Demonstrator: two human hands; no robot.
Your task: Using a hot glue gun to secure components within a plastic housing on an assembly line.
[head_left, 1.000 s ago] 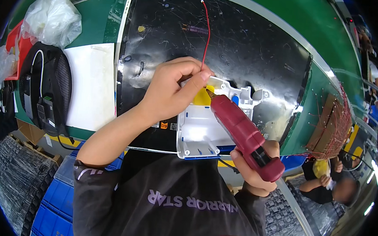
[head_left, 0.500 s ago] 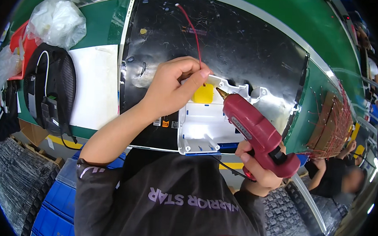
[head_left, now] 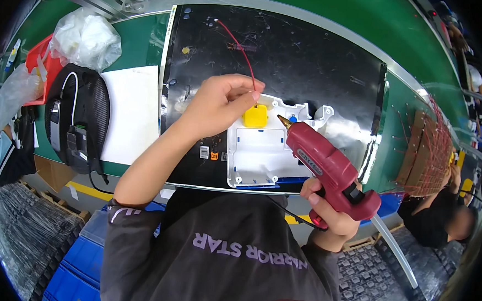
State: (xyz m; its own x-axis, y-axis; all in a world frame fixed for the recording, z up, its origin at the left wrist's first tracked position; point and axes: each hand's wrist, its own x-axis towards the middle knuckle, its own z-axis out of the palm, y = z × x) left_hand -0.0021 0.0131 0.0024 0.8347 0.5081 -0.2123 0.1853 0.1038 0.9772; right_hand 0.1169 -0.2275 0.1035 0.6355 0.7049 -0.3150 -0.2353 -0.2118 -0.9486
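Our left hand (head_left: 220, 103) pinches a red wire (head_left: 246, 57) while our right hand (head_left: 333, 216) clasps a maroon hot-glue gun (head_left: 324, 157).

Green worktop (head_left: 143, 39), metal rail (head_left: 222, 0) along far edge; grey floor (head_left: 93, 182), yellow stripe (head_left: 88, 190)

White housing (head_left: 259, 147) laid open side up | yellow square piece (head_left: 255, 116) set inside | red wire (head_left: 247, 59) pinched, curved | maroon glue gun (head_left: 324, 159) held slanted

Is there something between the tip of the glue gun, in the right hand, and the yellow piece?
Nothing visible stands between the glue gun's tip and the yellow piece; the left hand, pinching the red wire, is outside that gap.
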